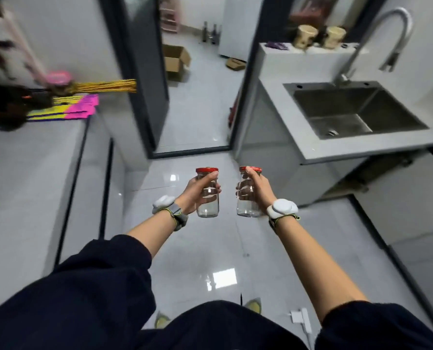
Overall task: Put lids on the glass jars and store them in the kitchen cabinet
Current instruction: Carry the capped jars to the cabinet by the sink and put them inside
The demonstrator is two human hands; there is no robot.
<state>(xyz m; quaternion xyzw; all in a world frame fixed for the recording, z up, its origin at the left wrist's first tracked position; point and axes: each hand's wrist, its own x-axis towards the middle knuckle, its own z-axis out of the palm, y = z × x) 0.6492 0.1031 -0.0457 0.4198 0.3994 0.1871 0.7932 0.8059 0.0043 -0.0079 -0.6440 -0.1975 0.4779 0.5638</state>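
Floor (pixel 210 248): glossy pale tile, large squares, bright reflections of light. Narrow kitchen aisle. Left: long white counter (pixel 21 185), smooth, dark line along its front edge; a broom (pixel 104 86) with yellow bristles and pink and yellow packets (pixel 76 108) lie at its far end, blurred. Right: white counter with a rectangular steel sink (pixel 354 109), brushed metal, drain in the near floor of the basin. Curved steel tap (pixel 387 39) rises behind it. Far ledge carries two rounded tan objects, too blurred to tell. Centre far: dark-framed doorway (pixel 144 84) opening to a second tiled room with an open cardboard box (pixel 176 60) on the floor.

Left hand (pixel 194 192) wrapped around the left jar (pixel 208 198), fingers closed on the glass, thumb near the lid. Right hand (pixel 257 190) wrapped around the right jar (pixel 247 200), thumb up against the lid. Both jars clear glass, cylindrical, upright, empty, each capped with a red lid. Held side by side over the floor, apart, mid-aisle. White round device strapped on each wrist. Dark sleeves pushed up the forearms.
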